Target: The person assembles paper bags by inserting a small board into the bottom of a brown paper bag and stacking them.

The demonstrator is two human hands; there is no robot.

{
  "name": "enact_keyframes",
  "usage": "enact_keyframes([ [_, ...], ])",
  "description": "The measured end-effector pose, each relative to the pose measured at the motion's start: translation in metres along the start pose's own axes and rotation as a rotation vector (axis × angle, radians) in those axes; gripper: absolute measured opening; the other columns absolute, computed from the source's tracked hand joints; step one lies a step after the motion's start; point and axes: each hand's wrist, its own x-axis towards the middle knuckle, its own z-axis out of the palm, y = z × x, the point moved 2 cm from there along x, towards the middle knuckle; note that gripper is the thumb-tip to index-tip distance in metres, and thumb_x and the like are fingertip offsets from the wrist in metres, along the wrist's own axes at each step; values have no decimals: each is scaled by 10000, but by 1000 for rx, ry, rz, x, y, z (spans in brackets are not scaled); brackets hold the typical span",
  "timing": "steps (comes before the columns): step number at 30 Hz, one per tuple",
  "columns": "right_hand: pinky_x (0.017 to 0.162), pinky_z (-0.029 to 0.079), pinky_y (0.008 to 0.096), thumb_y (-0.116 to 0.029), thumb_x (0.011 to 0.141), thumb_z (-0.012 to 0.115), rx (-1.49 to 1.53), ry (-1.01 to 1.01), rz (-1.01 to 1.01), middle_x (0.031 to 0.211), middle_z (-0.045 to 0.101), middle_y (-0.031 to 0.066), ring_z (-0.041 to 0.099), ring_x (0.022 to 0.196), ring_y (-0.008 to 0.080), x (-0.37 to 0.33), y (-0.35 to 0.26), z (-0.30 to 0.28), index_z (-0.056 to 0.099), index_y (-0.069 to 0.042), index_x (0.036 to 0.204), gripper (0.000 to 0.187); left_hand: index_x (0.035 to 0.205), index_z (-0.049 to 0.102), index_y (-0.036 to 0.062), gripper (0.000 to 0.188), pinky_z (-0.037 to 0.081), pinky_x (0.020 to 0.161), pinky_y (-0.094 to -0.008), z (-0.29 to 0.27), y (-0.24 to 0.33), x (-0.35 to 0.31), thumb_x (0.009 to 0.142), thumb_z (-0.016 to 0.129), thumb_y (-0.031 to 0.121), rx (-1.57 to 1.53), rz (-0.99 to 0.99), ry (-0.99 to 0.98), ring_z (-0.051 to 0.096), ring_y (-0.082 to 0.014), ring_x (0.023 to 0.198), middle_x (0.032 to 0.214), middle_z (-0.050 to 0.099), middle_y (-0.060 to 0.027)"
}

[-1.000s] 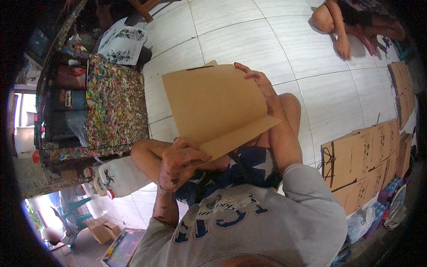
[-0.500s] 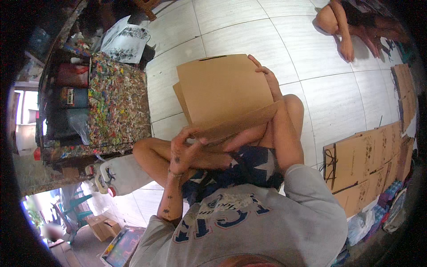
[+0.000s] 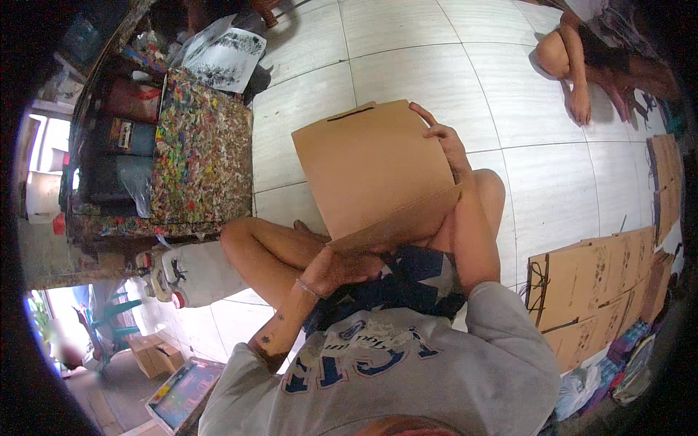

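Over my crossed legs sits a folded brown cardboard box (image 3: 374, 171), tilted, with a dark slot along its far edge and a creased flap on the near side. My right hand (image 3: 452, 154) grips its right edge, with fingers hooked over the far right corner. My left hand (image 3: 338, 270) is low at the near edge, by my lap. Its fingers go out of sight beneath the near flap, so whether they hold the cardboard does not show.
Stacked flat brown cardboard (image 3: 589, 280) lies at my right. On the left stands a paint-crusted bench (image 3: 207, 145) with containers, beside a whitish jug (image 3: 200, 272). Another person's hand (image 3: 579, 105) rests on the tiled floor (image 3: 407, 69) at the far right.
My left hand has let go of the near left corner and moved right, under the near flap. The box has turned slightly, its left side now nearer. My right hand keeps its grip.
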Motion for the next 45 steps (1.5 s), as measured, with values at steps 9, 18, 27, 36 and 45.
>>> enact_keyframes([
  [9,936,469,346,77,729,642,-438,69,-28,1445,361,147,496,1217,289,-3,-20,8,683,-28,725,113,1449,191,36,971,320,1060,-529,26,34,-2,814,374,748,-423,394,191,330,-400,1310,1440,308,-224],
  [18,883,521,343,165,695,557,-890,135,-447,1388,421,119,571,1120,280,-59,-22,101,708,-48,842,299,1288,438,74,400,425,986,-440,-7,85,7,965,469,307,-427,726,364,536,-253,1127,1205,551,-102],
  [27,968,434,406,-182,847,646,-1313,33,89,1373,415,232,495,1180,400,-94,-2,70,696,-90,1027,209,1242,477,32,355,508,883,-381,-25,101,-28,925,557,171,-48,642,543,586,-215,1035,1140,580,-73],
  [36,905,455,383,-194,786,729,-867,324,216,1154,578,223,569,1056,298,-61,-7,93,445,2,1241,571,1197,524,66,323,529,792,-331,0,109,-58,905,604,178,85,626,382,617,-168,925,1060,618,-47],
  [45,730,483,272,-68,805,683,-381,278,373,894,650,106,609,798,178,-58,8,79,569,48,1072,313,1174,540,26,362,527,808,-332,-22,123,-73,912,595,269,19,610,356,627,-176,932,1064,630,-66],
])
